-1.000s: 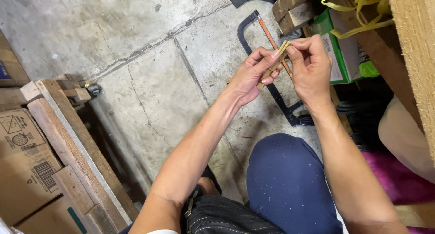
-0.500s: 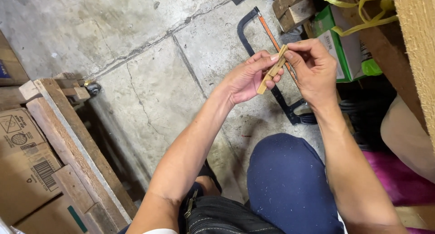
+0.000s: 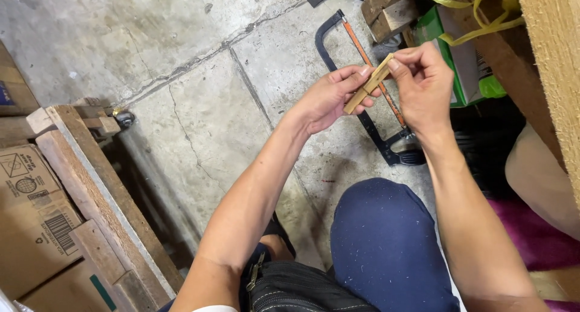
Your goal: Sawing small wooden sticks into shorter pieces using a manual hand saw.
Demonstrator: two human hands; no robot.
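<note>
Wooden strip pinched between two hands

Cardboard boxes (image 3: 30,227) with printed labels sit nearest, well left of the hacksaw (image 3: 362,82). Above that saw, the left hand (image 3: 326,100) and right hand (image 3: 423,85) clamp fingertips on a pale, slim wooden strip (image 3: 368,85), tilted. Beyond, right of the saw, a green package (image 3: 465,64).

Left hand (image 3: 326,100) and right hand (image 3: 423,85) pinch a small wooden stick (image 3: 368,83) together, above a hacksaw (image 3: 362,76) lying on the concrete floor (image 3: 181,76) at one o'clock.
</note>
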